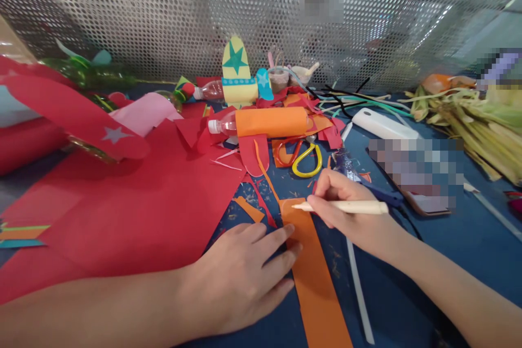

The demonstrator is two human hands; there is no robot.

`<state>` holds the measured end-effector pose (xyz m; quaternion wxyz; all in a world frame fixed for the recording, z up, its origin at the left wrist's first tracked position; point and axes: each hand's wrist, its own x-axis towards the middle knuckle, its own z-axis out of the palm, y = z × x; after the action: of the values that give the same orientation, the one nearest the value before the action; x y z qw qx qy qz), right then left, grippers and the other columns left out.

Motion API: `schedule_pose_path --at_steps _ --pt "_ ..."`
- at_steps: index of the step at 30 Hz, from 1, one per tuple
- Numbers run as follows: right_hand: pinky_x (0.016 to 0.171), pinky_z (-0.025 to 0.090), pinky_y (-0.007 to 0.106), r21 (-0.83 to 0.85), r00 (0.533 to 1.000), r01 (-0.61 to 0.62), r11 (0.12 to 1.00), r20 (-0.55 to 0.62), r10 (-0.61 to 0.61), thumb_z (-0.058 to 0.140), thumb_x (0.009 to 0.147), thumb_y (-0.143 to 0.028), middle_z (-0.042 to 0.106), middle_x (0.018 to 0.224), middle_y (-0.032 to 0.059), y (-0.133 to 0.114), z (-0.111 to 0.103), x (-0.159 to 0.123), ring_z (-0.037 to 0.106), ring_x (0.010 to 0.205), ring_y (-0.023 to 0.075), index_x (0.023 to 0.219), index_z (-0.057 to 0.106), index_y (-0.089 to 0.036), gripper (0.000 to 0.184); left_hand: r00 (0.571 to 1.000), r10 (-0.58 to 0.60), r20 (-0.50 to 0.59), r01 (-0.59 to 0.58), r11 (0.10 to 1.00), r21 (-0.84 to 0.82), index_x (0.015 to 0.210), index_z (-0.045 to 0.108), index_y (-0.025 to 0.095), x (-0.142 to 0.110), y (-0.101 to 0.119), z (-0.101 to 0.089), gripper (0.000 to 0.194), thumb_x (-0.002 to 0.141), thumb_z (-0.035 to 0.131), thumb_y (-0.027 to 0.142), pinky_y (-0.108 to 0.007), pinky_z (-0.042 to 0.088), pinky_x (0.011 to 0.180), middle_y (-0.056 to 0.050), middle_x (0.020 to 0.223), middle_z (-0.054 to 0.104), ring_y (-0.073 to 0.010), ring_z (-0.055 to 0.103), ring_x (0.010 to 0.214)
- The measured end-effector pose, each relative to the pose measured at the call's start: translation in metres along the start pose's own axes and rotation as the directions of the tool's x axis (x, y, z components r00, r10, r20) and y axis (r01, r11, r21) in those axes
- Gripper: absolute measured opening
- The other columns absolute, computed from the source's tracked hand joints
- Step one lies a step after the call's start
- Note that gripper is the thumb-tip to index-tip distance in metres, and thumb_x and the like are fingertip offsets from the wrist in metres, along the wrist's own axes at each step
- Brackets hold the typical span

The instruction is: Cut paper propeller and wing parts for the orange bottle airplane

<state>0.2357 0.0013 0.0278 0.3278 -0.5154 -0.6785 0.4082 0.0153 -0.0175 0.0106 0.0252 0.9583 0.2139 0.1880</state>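
Observation:
A long strip of orange paper (318, 283) lies on the blue table, running toward me. My left hand (248, 272) rests flat with its fingers spread, the fingertips pressing on the strip's left edge. Between the fingers of my right hand (346, 201) is a cream-coloured marker pen (359, 207), its tip at the top end of the strip. A faint curved line shows near that corner. Just beyond lie scissors (308, 160) with red and yellow handles. A plastic bottle wrapped in orange paper (271, 122) lies on its side behind them, with a red rounded paper piece (255, 155) below it.
Large red paper sheets (155, 212) cover the left side. At the back are a yellow paper shape with a green star (235, 60) and red scraps. A glue gun (379, 187), a phone (411, 179), a white device (383, 124) and dried husks (460, 125) lie right, before a perforated metal panel (163, 11).

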Motion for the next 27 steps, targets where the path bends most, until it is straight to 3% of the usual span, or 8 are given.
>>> schedule_pose_path --at_steps 5,13,27 --pt "0.047 0.026 0.022 -0.105 0.997 0.034 0.994 0.074 -0.026 0.052 0.090 -0.024 0.033 0.058 -0.0097 0.005 0.010 -0.001 0.030 0.051 0.0095 0.072 0.036 -0.023 0.024 1.000 -0.005 0.008 0.005 1.000 0.010 0.105 0.067 0.017 0.000 0.002 0.000 0.026 0.092 0.047 0.027 -0.036 0.056 0.063 -0.011 0.107 0.069 -0.0214 0.063 0.075" --pt "0.046 0.026 0.022 -0.182 0.995 0.036 0.983 0.100 -0.018 0.051 0.089 -0.025 0.035 0.056 -0.0094 -0.001 0.012 0.001 0.034 0.049 0.0097 0.070 0.036 -0.023 0.024 1.000 0.003 0.014 -0.003 1.000 0.004 0.108 0.066 0.016 0.000 0.000 0.000 0.027 0.092 0.047 0.028 -0.035 0.056 0.064 -0.010 0.110 0.070 -0.0212 0.063 0.075" --pt "0.046 0.026 0.022 -0.155 0.992 0.029 0.988 0.126 -0.009 0.051 0.087 -0.024 0.040 0.056 -0.0085 -0.001 0.014 0.002 0.036 0.048 0.0094 0.069 0.037 -0.023 0.023 1.000 0.005 0.020 -0.005 1.000 -0.007 0.108 0.066 0.016 0.000 0.001 -0.001 0.027 0.091 0.048 0.028 -0.035 0.056 0.063 -0.011 0.108 0.069 -0.0209 0.063 0.074"
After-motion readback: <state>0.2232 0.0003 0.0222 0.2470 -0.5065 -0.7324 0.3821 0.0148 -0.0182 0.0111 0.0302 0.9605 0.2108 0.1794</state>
